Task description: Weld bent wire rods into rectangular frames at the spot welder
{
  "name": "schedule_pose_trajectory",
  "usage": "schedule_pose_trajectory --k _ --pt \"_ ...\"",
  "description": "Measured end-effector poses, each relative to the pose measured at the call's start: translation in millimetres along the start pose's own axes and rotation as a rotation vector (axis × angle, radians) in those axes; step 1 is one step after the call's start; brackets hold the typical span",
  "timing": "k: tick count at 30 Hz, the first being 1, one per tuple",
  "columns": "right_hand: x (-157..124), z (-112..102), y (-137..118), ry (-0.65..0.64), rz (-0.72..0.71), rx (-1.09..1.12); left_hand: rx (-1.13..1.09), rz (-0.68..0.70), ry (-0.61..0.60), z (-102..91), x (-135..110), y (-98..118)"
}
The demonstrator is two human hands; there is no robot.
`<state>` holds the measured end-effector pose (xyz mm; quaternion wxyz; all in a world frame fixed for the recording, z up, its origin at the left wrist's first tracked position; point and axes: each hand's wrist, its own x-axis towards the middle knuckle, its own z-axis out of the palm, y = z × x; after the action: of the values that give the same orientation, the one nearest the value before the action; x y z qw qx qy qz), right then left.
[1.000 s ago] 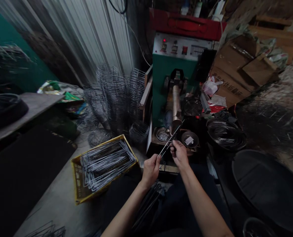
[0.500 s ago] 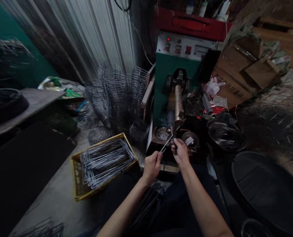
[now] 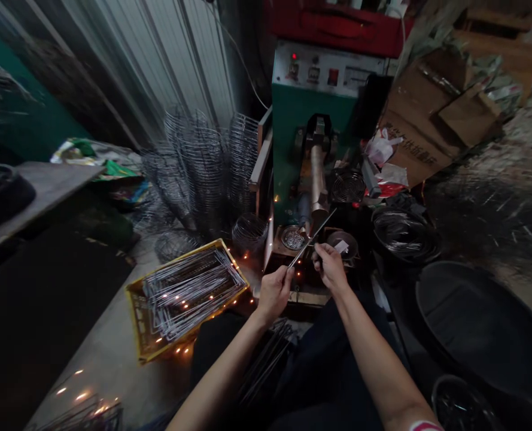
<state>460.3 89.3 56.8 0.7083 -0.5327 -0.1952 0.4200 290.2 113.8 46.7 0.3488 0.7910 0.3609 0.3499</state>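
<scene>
Cardboard box: one line of dark printed Chinese characters, set aslant; the ending appears to read 折叠床, the opening ones are too blurred to confirm. Green machine: control panel carries two small displays and a pale label plate, all illegible.

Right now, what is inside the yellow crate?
Bent metal wires lie heaped in the yellow crate, with orange sparks showing over them. Anything beneath the wires is covered and cannot be seen.
</scene>
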Motion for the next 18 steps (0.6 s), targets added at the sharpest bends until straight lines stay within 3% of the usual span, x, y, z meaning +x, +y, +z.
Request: schedule_pose_trajectory --k 7,13,18 --pt "18 -10 -7 -0.019 0.002 0.013 0.04 0.075 0.028 14.6 18 -4" --pt "24 -8 -9 0.015 0.033 -0.012 0.033 0.079 0.026 9.7 29 -8" --pt "26 -6 -10 -0.055 0.022 -0.058 -0.01 0.038 0.004 3.9 32 -5"
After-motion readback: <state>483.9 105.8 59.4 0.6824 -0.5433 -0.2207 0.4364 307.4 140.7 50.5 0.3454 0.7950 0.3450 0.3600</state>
